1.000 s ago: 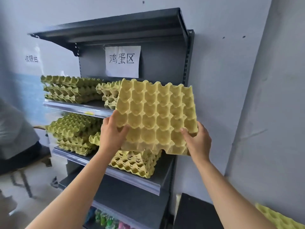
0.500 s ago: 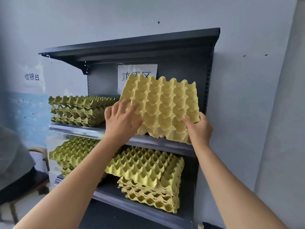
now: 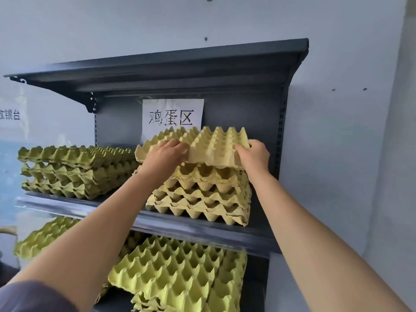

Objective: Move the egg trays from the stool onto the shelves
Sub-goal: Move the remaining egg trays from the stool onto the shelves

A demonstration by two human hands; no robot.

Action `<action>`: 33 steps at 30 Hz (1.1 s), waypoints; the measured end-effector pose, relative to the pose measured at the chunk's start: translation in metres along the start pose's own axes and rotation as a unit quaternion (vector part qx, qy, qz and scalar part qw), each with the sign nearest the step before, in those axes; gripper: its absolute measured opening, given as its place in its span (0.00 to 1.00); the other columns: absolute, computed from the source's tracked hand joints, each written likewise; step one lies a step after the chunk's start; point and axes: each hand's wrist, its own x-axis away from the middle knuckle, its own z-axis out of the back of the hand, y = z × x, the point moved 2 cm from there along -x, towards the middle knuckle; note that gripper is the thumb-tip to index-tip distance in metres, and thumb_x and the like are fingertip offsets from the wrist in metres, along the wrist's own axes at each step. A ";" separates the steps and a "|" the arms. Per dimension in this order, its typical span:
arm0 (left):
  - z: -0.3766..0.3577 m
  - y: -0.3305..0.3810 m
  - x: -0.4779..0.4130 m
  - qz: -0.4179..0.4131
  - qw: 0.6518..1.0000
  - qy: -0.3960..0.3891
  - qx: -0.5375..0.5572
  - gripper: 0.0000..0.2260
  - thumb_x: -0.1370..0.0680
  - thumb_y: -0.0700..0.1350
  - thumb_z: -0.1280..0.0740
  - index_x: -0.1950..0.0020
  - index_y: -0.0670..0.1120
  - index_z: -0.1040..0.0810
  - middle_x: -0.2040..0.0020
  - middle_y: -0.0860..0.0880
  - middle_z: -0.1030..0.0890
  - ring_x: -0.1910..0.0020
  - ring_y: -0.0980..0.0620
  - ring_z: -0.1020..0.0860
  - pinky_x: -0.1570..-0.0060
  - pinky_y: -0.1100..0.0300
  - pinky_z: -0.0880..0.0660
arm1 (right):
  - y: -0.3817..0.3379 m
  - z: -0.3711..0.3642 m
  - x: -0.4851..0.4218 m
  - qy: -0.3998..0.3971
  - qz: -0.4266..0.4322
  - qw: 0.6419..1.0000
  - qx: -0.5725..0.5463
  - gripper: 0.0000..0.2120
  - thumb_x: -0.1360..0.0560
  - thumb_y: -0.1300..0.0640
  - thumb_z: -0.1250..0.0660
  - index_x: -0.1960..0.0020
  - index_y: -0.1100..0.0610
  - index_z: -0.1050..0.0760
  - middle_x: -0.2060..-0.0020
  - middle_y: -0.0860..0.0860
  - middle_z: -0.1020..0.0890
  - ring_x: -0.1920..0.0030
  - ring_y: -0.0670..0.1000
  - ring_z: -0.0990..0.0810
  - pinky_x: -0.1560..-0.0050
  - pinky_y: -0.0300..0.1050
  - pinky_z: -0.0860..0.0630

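Left hand (image 3: 165, 152): we grip the near edge of the egg tray (image 3: 216, 143).
Right hand (image 3: 254, 154): we pinch its right corner.
Below grip: stack (image 3: 202, 199) on shelf (image 3: 202, 229).

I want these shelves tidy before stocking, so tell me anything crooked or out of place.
The lower-shelf stack is askew: its top trays are twisted against those beneath. Above, the tray held by the left hand and right hand sits tilted on the right stack, not nested yet. The left stack looks neat.
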 end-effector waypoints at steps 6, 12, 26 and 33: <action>-0.034 -0.013 -0.002 0.008 0.999 -0.012 0.049 0.16 0.21 0.36 0.39 0.35 0.45 0.27 0.37 0.46 0.27 0.39 0.43 0.30 0.42 0.51 0.32 | 0.028 -0.017 0.001 0.008 0.023 0.999 0.032 0.08 0.23 0.57 0.39 0.61 0.57 0.30 0.65 0.50 0.26 0.64 0.49 0.29 0.66 0.42 0.35; -0.029 -0.007 0.005 0.013 0.997 0.030 0.068 0.15 0.21 0.44 0.40 0.35 0.44 0.27 0.38 0.45 0.25 0.39 0.41 0.29 0.40 0.47 0.34 | 0.027 -0.011 0.017 0.024 0.049 0.994 0.091 0.19 0.21 0.56 0.40 0.31 0.59 0.31 0.38 0.55 0.25 0.38 0.55 0.26 0.43 0.45 0.29; 0.007 0.064 -0.017 -0.068 0.988 0.129 0.046 0.09 0.25 0.41 0.34 0.46 0.44 0.22 0.50 0.45 0.20 0.50 0.39 0.23 0.50 0.47 0.30 | 0.022 0.059 0.037 0.152 0.277 0.885 0.342 0.13 0.25 0.57 0.35 0.43 0.59 0.23 0.47 0.56 0.20 0.49 0.59 0.22 0.53 0.51 0.24; -0.005 0.203 -0.020 -0.156 0.969 0.160 0.102 0.10 0.24 0.44 0.40 0.48 0.45 0.21 0.57 0.46 0.19 0.57 0.41 0.22 0.56 0.50 0.28 | 0.068 0.183 0.049 0.179 0.311 0.851 0.384 0.15 0.28 0.54 0.41 0.49 0.59 0.21 0.54 0.56 0.19 0.58 0.62 0.20 0.61 0.52 0.23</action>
